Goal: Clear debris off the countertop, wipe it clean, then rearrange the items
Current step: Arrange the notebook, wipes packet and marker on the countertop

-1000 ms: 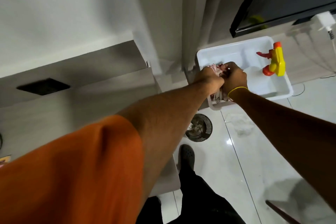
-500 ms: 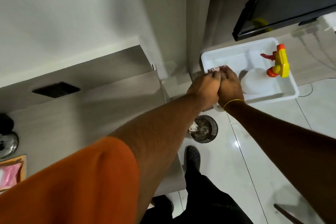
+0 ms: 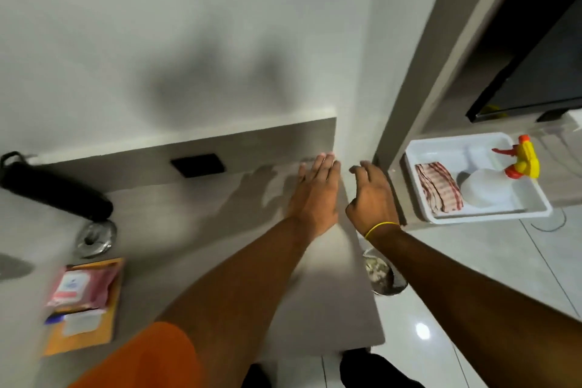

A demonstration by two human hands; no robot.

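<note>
My left hand (image 3: 315, 195) hovers flat, fingers apart, over the right end of the grey countertop (image 3: 195, 230). Beside it my right hand (image 3: 371, 195), with a yellow band on the wrist, is also open and holds nothing. A folded pink striped cloth (image 3: 439, 187) lies in a white tray (image 3: 491, 217) on a lower ledge to the right. Next to the cloth in that tray stands a white spray bottle (image 3: 486, 187) with a yellow and orange trigger.
On the counter's left sit a black folded umbrella (image 3: 56, 189), a round metal lid (image 3: 94, 238), and a pink wipes pack (image 3: 80, 285) on an orange envelope (image 3: 85, 334). A metal bin (image 3: 382, 274) with debris stands on the tiled floor by the counter's end.
Both hands let go of the cloth, which now lies folded in the tray, and moved left over the countertop. The view swung left, bringing the items on the counter's left into sight.
</note>
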